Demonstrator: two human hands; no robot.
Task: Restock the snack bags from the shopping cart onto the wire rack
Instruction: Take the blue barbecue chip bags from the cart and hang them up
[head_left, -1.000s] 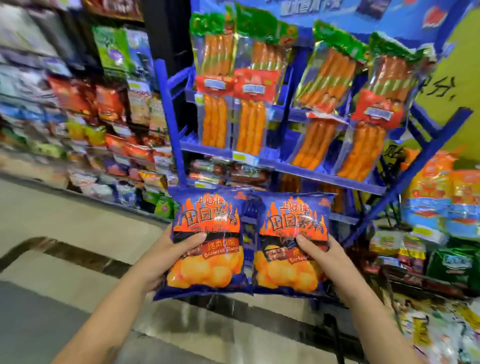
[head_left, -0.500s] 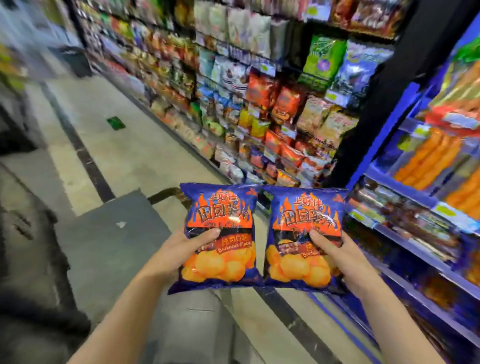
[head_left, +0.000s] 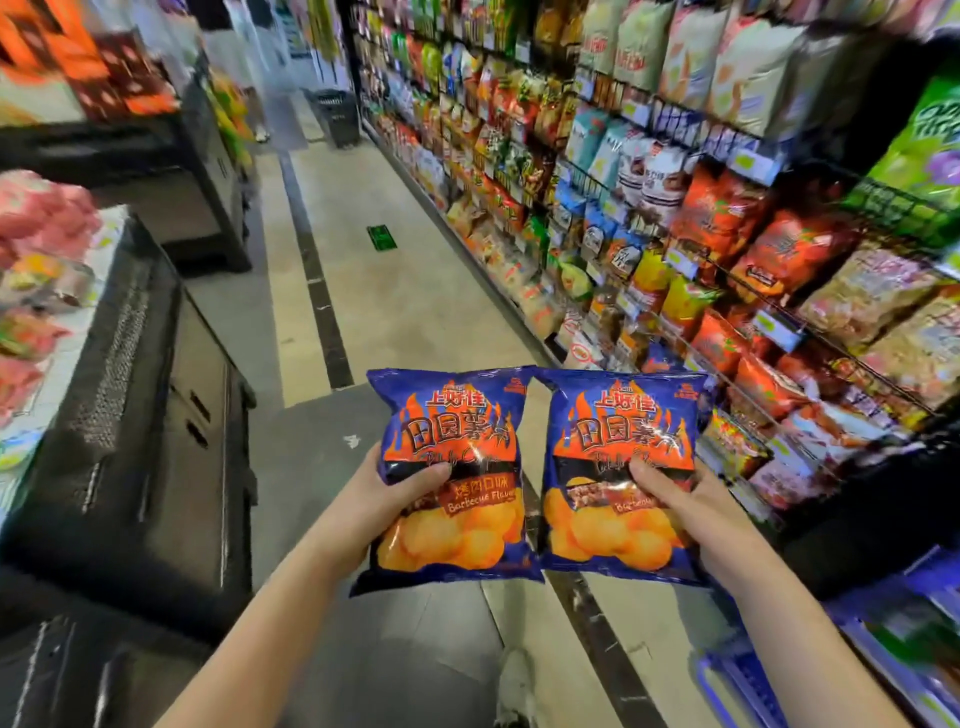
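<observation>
With each of the hands, left (head_left: 397, 491) and right (head_left: 680, 499), pinching a chip bag (head_left: 452, 467), both bags are not yet on the wire rack (head_left: 810, 332).

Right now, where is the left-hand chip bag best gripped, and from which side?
Grip the left chip bag at its mid-height outer left edge, as the left hand does: thumb across the front, fingers behind. It is upright, puffed, and its inner edge sits beside the right chip bag.

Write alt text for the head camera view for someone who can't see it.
Two bare hands each hold a blue barbecue-flavour chip bag upright, side by side: left hand on the left bag, right hand on the right bag. A wire rack packed with snacks lines the aisle's right side.
</observation>
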